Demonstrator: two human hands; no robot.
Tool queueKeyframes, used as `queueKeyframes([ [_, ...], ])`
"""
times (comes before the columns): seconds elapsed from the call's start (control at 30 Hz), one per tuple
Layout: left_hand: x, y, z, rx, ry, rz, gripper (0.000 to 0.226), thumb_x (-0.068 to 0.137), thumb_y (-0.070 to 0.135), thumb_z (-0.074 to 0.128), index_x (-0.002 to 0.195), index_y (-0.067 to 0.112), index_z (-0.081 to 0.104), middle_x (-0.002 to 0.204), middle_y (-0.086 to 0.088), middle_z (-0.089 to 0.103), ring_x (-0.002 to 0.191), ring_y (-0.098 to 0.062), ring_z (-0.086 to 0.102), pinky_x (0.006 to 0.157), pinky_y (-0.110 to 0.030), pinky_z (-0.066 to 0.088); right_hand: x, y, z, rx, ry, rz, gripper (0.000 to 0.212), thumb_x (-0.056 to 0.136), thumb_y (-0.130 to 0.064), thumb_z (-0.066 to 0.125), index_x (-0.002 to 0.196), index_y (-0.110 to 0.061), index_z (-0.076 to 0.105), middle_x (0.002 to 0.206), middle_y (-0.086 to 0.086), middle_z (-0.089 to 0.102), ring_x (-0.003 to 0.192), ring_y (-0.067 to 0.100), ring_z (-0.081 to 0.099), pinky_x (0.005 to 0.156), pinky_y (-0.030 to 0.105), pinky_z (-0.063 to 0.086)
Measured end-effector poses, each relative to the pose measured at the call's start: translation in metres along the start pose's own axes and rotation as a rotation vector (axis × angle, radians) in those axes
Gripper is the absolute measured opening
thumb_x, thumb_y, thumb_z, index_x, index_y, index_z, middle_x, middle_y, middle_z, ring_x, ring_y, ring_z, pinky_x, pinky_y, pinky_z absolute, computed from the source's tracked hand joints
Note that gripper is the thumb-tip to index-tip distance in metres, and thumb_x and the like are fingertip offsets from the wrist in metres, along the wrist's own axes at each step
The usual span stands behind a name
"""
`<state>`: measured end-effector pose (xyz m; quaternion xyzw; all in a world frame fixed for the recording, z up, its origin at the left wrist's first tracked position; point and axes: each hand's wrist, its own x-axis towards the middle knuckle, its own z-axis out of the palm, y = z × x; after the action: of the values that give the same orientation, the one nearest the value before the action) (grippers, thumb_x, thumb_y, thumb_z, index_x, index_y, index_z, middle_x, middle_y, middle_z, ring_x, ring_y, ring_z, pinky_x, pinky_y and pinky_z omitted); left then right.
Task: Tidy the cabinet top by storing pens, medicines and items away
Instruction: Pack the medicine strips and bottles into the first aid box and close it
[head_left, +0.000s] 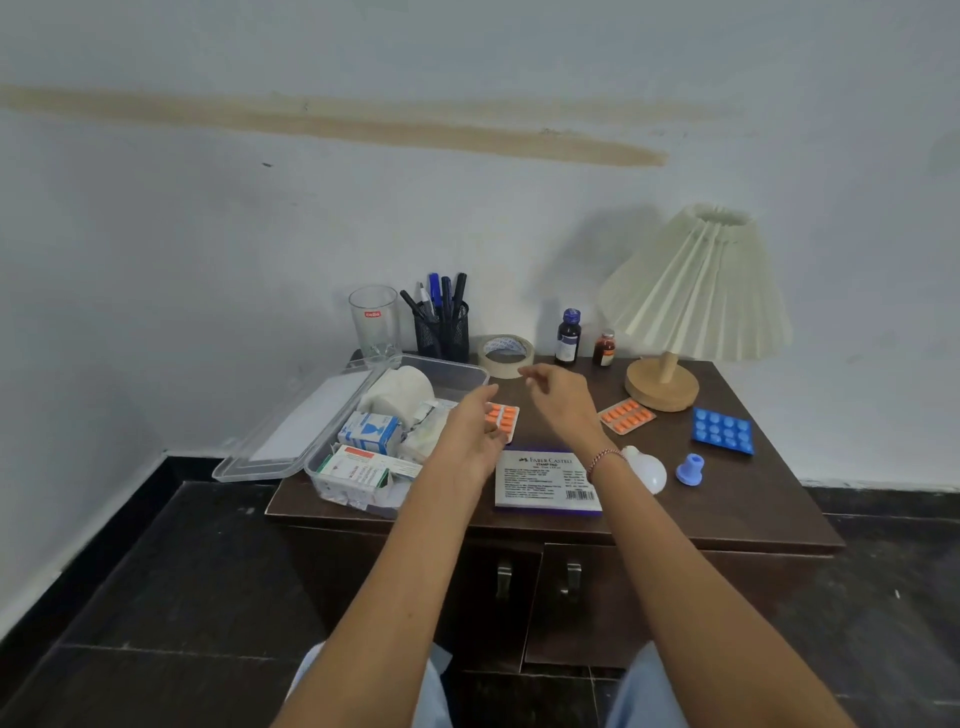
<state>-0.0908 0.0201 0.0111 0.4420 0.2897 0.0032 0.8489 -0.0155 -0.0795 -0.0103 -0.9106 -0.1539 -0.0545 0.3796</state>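
Note:
A clear plastic box (457, 368) holding medicine cartons and gauze stands open on the left of the dark cabinet top (737, 499). My left hand (472, 431) is just right of the box and pinches an orange blister strip (505, 420) by its near edge. My right hand (558, 400) hovers over the middle of the top with loosely curled fingers and holds nothing. A second orange strip (626, 415) and a blue blister pack (723, 430) lie to the right. Two medicine bottles (568, 338) stand at the back. Pens fill a black mesh holder (444, 332).
The box lid (291, 431) overhangs the left edge. A glass (374, 322), a tape roll (506, 356) and a pleated lamp (691, 312) line the back. A stamp pad box (545, 480), a white bulb (649, 470) and a blue cap (691, 469) lie near the front.

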Motion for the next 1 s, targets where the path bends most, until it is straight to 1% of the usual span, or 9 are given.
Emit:
queueKeyframes([
  [0.07, 0.002, 0.003, 0.000, -0.039, -0.019, -0.014, 0.017, 0.094, 0.018, 0.051, 0.090, 0.001, 0.051, 0.069, -0.013, 0.062, 0.072, -0.020, 0.053, 0.076, -0.032, 0.049, 0.007, 0.003, 0.006, 0.001, -0.010, -0.006, 0.033, 0.097, -0.012, 0.044, 0.127, -0.011, 0.058, 0.125, 0.008, 0.063, 0.112, 0.019, 0.059, 0.092, 0.021, 0.042],
  [0.13, 0.004, 0.006, 0.000, -0.080, -0.039, -0.019, 0.022, 0.095, 0.018, 0.049, 0.078, 0.005, 0.050, 0.055, -0.011, 0.064, 0.068, -0.022, 0.055, 0.071, -0.032, 0.048, 0.009, 0.009, 0.011, -0.030, -0.037, 0.013, 0.034, 0.097, -0.010, 0.043, 0.129, -0.011, 0.055, 0.127, 0.009, 0.061, 0.116, 0.021, 0.058, 0.098, 0.028, 0.044],
  [0.23, 0.004, 0.007, 0.003, -0.111, -0.058, -0.053, 0.021, 0.094, 0.019, 0.051, 0.081, 0.002, 0.051, 0.060, -0.014, 0.066, 0.066, -0.023, 0.064, 0.078, -0.035, 0.051, 0.010, 0.016, 0.017, -0.069, -0.096, 0.054, 0.034, 0.097, -0.007, 0.040, 0.130, -0.010, 0.048, 0.126, 0.012, 0.061, 0.114, 0.025, 0.058, 0.099, 0.037, 0.047],
  [0.33, 0.007, 0.004, 0.007, -0.119, -0.044, -0.081, 0.025, 0.092, 0.021, 0.055, 0.104, 0.001, 0.048, 0.087, -0.016, 0.060, 0.094, -0.024, 0.060, 0.096, -0.038, 0.049, 0.011, 0.014, 0.021, -0.084, -0.143, 0.064, 0.036, 0.097, -0.008, 0.039, 0.133, -0.007, 0.041, 0.125, 0.015, 0.060, 0.114, 0.027, 0.057, 0.099, 0.040, 0.047],
  [0.5, 0.010, -0.001, 0.011, -0.154, -0.018, -0.067, 0.029, 0.092, 0.021, 0.055, 0.110, -0.001, 0.052, 0.095, -0.016, 0.055, 0.085, -0.022, 0.058, 0.099, -0.037, 0.048, 0.008, 0.005, 0.029, -0.124, -0.212, 0.063, 0.047, 0.097, -0.009, 0.040, 0.143, -0.008, 0.029, 0.127, 0.020, 0.056, 0.114, 0.030, 0.057, 0.097, 0.039, 0.048],
  [0.67, 0.010, -0.003, 0.012, -0.155, -0.042, -0.048, 0.032, 0.094, 0.020, 0.050, 0.119, 0.000, 0.052, 0.100, -0.015, 0.055, 0.072, -0.019, 0.054, 0.088, -0.035, 0.048, 0.008, 0.003, 0.034, -0.185, -0.226, 0.071, 0.048, 0.095, -0.013, 0.045, 0.141, -0.009, 0.030, 0.127, 0.022, 0.052, 0.112, 0.031, 0.055, 0.092, 0.038, 0.047],
  [0.8, 0.013, 0.000, 0.011, -0.224, -0.030, -0.051, 0.021, 0.094, 0.017, 0.051, 0.104, -0.001, 0.049, 0.088, -0.015, 0.053, 0.078, -0.021, 0.057, 0.098, -0.039, 0.047, 0.009, 0.003, 0.033, -0.211, -0.203, 0.081, 0.044, 0.095, -0.010, 0.046, 0.138, -0.010, 0.035, 0.125, 0.021, 0.052, 0.110, 0.032, 0.057, 0.092, 0.039, 0.049],
  [0.93, 0.011, 0.000, 0.012, -0.236, -0.045, -0.060, 0.033, 0.094, 0.015, 0.050, 0.123, 0.000, 0.047, 0.111, -0.019, 0.055, 0.098, -0.025, 0.056, 0.100, -0.038, 0.047, 0.010, 0.003, 0.034, -0.219, -0.195, 0.076, 0.044, 0.094, -0.011, 0.049, 0.136, -0.010, 0.038, 0.124, 0.020, 0.055, 0.110, 0.030, 0.058, 0.090, 0.038, 0.050],
  [1.0, 0.012, -0.002, 0.013, -0.231, -0.027, -0.056, 0.031, 0.094, 0.011, 0.047, 0.123, 0.001, 0.047, 0.115, -0.019, 0.053, 0.099, -0.024, 0.054, 0.100, -0.037, 0.046, 0.010, 0.003, 0.033, -0.231, -0.191, 0.077, 0.044, 0.093, -0.010, 0.051, 0.135, -0.009, 0.040, 0.124, 0.019, 0.056, 0.109, 0.030, 0.059, 0.090, 0.038, 0.051],
])
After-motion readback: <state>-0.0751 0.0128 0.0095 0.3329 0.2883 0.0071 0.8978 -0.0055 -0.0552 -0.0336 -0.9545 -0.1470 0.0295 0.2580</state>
